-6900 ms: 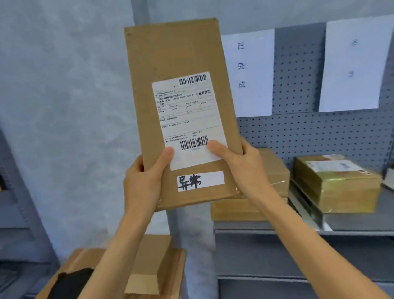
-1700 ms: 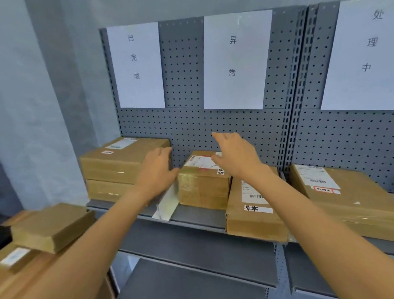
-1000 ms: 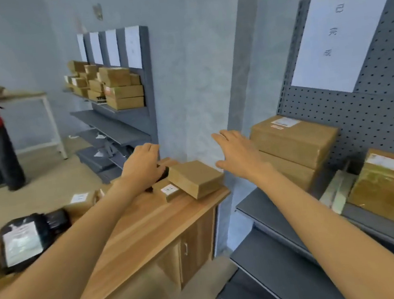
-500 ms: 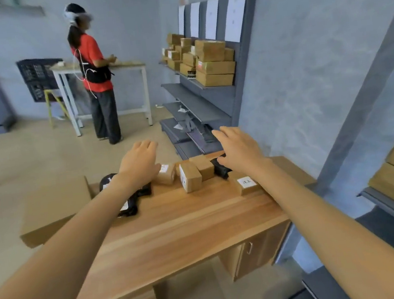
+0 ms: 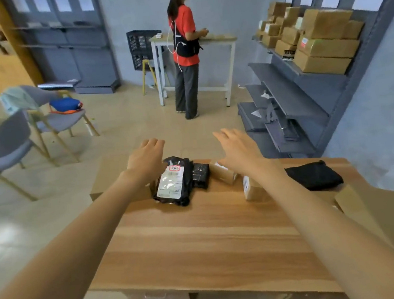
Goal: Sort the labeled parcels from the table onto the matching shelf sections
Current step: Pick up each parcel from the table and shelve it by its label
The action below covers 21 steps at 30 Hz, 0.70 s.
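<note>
A wooden table (image 5: 202,238) carries parcels along its far edge. A black bag parcel with a white label (image 5: 174,182) lies between my hands, with a smaller black packet (image 5: 201,175) beside it. To the right sit a small brown box (image 5: 226,173) and another labelled brown box (image 5: 253,188). My left hand (image 5: 146,159) hovers just left of the black bag, fingers straight and empty. My right hand (image 5: 236,148) hovers over the small boxes, fingers spread and empty.
A flat cardboard box (image 5: 112,177) lies at the table's far left, and a large box (image 5: 393,219) overhangs the right edge by a black cloth (image 5: 314,176). A person in red (image 5: 185,51) stands at a white table. Grey shelves (image 5: 308,96) with boxes line the right wall; chairs (image 5: 5,150) stand left.
My view has swung left from the shelf to face the table. Both empty hands have come with it and now hover over the parcels at its far edge.
</note>
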{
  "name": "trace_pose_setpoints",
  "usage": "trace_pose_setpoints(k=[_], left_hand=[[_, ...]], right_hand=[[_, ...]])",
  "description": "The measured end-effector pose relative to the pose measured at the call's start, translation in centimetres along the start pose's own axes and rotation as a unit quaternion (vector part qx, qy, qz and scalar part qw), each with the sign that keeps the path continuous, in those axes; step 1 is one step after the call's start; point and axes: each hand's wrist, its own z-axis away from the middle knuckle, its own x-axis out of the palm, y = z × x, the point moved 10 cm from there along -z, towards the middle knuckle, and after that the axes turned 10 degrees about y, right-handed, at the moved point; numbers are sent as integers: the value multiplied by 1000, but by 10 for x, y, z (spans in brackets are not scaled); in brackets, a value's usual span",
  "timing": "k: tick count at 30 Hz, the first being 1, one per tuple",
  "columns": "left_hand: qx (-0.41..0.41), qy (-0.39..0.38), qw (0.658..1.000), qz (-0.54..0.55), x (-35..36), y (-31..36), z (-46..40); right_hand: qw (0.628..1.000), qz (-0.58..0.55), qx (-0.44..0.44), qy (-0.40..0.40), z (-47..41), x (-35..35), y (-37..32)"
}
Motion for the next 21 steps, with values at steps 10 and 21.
trace_pose_setpoints(k=[10, 21], left_hand=[[-132, -35, 988, -68, 31, -166, 24], [-147, -129, 979, -59, 137, -306, 23]], right_hand=[[992, -57, -92, -68, -74, 98, -108], [982, -55, -66, -169, -127, 240, -169]])
